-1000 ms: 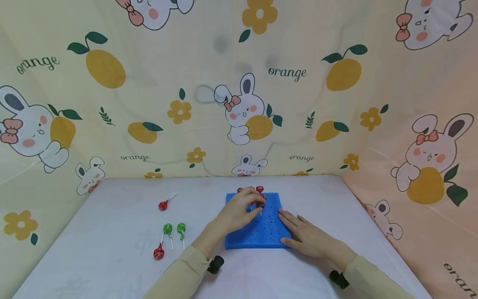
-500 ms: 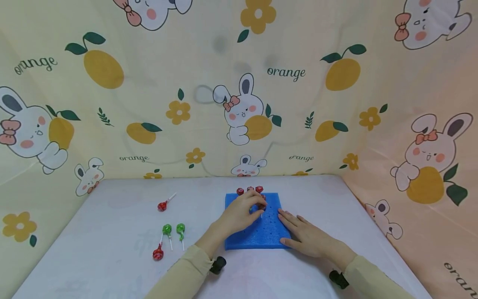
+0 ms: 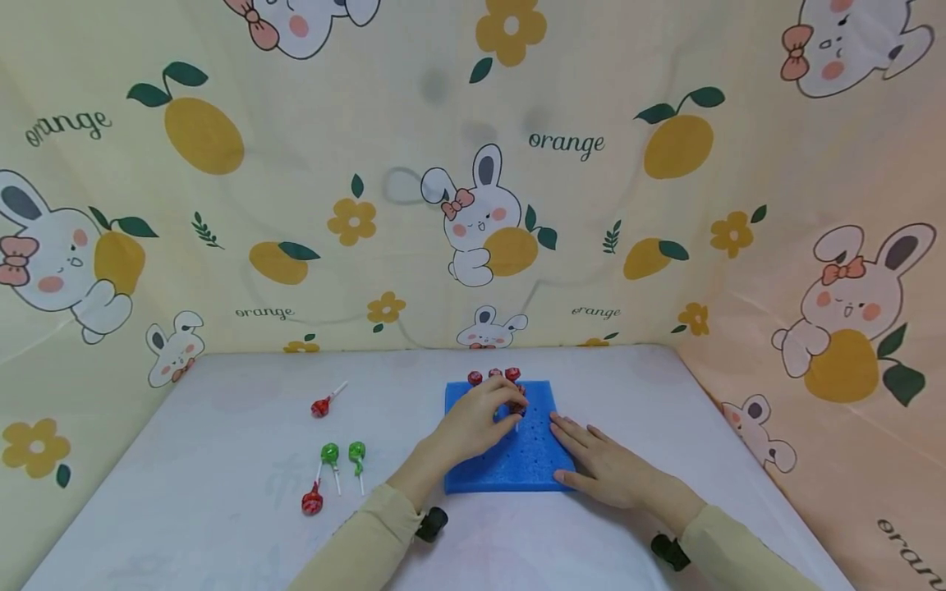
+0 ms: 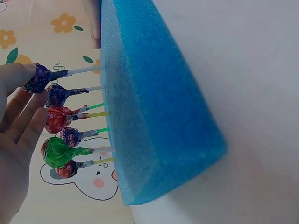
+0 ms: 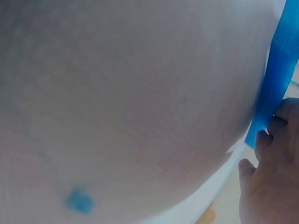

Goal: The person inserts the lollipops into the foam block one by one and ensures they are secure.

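Note:
In the left wrist view, my left hand pinches the head of a dark purple-wrapped lollipop between thumb and fingers. Its white stick reaches the top of the blue foam block; how deep it sits cannot be told. Beside it stand another purple lollipop, a red one and a green one, sticks in the foam. More red lollipops show at the block's far edge, partly behind my hand. My right hand rests against the block's right side, fingers extended.
Left of the block on the white table lie a red lollipop, two green lollipops and a nearer red lollipop. A patterned cloth hangs behind and at both sides.
My left hand has come slightly nearer and lower over the block with the purple lollipop, then stayed put. The right hand keeps its place at the block's side.

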A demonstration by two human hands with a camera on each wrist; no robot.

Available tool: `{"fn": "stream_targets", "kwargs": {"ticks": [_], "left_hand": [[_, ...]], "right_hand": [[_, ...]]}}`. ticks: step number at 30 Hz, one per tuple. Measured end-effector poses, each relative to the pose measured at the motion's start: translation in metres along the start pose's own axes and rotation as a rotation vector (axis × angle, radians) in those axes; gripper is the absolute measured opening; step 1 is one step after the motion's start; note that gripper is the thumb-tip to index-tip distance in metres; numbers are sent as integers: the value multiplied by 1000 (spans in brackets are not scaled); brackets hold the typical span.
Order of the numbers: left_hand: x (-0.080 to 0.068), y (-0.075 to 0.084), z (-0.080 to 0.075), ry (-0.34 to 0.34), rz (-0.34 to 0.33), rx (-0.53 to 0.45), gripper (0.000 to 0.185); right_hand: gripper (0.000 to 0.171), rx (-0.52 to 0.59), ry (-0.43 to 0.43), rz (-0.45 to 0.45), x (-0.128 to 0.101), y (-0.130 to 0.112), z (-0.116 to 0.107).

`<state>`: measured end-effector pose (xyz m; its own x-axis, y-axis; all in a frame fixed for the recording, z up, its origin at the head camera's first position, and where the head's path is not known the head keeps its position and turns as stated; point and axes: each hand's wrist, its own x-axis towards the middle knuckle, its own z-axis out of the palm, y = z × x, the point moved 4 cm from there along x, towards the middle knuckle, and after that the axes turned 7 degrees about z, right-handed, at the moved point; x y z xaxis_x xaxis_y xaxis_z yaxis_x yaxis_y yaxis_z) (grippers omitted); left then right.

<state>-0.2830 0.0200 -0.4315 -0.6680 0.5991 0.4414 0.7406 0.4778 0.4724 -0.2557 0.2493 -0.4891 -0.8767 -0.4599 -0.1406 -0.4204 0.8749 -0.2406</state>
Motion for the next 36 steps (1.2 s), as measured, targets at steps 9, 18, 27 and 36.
{"fn": "stream_targets", "kwargs": {"ticks": [9,18,27,36], "left_hand": [[0,0,2,-14,1,25,24],[1,-1,5,-27,5,43,24],[1,-1,7,-34,16,76,22],[-1,-4,10,-69,-2,132,19]], "right_hand": [[86,-2,3,-2,0,0,0],[87,-3,2,-3,0,1,2],[87,1,0,-2,0,2,4],[87,-2,-3,7,0,2,3]]}}
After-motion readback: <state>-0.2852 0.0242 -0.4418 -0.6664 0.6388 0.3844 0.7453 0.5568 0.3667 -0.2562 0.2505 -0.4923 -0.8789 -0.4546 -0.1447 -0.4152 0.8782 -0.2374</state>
